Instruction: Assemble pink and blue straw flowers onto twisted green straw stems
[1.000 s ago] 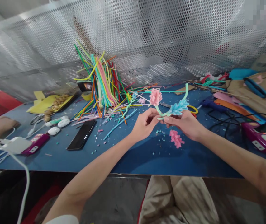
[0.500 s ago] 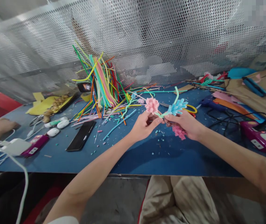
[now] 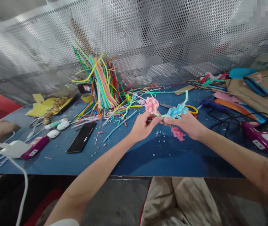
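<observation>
My left hand pinches a pale green pipe-cleaner stem, just below a light pink fuzzy flower. Close beside it, my right hand grips the same stem assembly, its fingertips nearly touching those of the left. A light blue fuzzy flower lies over the right fingers, with a green stem end rising behind it. Under the right hand hangs a darker pink flower. All of this is held above the blue table. The fingers partly hide where the stems meet.
A bundle of coloured pipe cleaners stands at the back left, near a black phone. Yellow-handled scissors lie behind the flowers. Purple power strips and cables are at right. Another person's hand rests far left.
The green stem end has swung to the right and the blue flower has tilted flatter. The darker pink flower has shifted slightly left. Both hands stay close together.
</observation>
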Demonstrator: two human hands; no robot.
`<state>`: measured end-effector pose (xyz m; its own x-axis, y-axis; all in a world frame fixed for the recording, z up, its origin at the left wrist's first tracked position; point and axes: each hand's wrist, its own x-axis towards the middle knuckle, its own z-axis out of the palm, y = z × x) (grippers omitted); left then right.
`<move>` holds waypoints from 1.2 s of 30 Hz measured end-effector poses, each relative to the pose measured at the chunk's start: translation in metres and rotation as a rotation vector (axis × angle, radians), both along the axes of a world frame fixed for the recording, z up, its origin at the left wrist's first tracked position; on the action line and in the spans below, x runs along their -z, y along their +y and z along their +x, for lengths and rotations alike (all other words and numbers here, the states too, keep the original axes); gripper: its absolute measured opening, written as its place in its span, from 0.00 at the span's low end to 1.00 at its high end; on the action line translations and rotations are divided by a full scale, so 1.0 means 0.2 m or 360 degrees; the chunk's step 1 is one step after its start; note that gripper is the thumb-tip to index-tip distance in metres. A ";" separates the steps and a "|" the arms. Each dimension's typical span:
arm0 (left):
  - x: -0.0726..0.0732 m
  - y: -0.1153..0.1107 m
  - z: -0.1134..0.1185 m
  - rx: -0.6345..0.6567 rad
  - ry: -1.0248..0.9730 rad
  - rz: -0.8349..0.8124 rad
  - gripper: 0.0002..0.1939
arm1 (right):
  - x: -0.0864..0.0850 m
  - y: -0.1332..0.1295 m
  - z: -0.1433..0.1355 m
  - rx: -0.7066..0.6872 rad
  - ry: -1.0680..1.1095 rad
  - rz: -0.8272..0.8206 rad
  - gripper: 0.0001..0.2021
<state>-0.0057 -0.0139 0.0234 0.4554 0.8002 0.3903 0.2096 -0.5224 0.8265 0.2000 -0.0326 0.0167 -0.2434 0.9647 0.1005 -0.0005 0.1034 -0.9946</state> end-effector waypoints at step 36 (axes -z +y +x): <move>0.03 -0.02 0.07 -0.0154 -0.0342 -0.0173 0.17 | -0.04 0.01 -0.03 0.0271 -0.0678 0.0814 0.12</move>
